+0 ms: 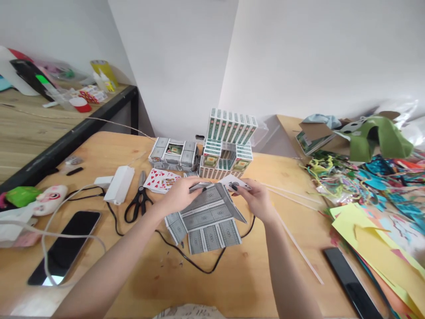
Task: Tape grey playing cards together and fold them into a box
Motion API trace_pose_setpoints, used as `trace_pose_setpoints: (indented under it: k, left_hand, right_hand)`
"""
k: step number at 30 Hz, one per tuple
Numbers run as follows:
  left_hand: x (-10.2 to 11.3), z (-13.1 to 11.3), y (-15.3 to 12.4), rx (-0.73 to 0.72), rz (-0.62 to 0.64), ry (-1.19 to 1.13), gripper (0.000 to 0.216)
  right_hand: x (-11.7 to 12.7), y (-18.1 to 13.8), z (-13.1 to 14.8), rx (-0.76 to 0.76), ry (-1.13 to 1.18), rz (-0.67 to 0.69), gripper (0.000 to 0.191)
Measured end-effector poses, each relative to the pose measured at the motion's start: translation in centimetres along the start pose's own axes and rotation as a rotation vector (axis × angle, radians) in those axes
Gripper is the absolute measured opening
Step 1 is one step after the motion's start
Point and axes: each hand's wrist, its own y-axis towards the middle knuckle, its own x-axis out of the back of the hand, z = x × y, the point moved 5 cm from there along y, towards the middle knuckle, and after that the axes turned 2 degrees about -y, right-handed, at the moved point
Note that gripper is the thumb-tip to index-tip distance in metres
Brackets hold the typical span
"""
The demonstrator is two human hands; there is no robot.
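Note:
My left hand [181,195] and my right hand [255,200] together hold a roof-shaped panel of joined playing cards [207,217], grey backs up, above the wooden table [232,283]. Left fingers pinch its top ridge. My right hand grips the right end, with a face-up card [234,182] at its fingertips. Behind the panel stands a small house of green card boxes [227,146]. A lower grey card structure [174,155] sits to its left. Loose red face-up cards [159,179] lie by my left hand.
Black scissors [137,204], a white power adapter [117,185] with a black cable [186,257] and a phone [64,252] lie at left. Another dark phone [352,281], thin white sticks [299,248] and piles of coloured paper [375,230] fill the right. A second table [33,128] stands far left.

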Motion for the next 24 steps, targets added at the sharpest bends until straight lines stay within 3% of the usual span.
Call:
trace_pose_setpoints:
  k: [13, 20, 24]
  left_hand:
    - [-0.6, -0.7, 0.5, -0.011, 0.139, 0.069, 0.025]
    - [-0.8, -0.5, 0.7, -0.036, 0.147, 0.074, 0.023]
    - [-1.0, -0.2, 1.0, -0.028, 0.154, 0.103, 0.025]
  right_hand:
    - [-1.1, 0.3, 4.4, 0.261, -0.512, 0.089, 0.025]
    - [-0.9, 0.1, 4.8, 0.301, -0.566, 0.078, 0.024]
    - [-0.4, -0.1, 5.5, 0.211, -0.489, 0.005, 0.019]
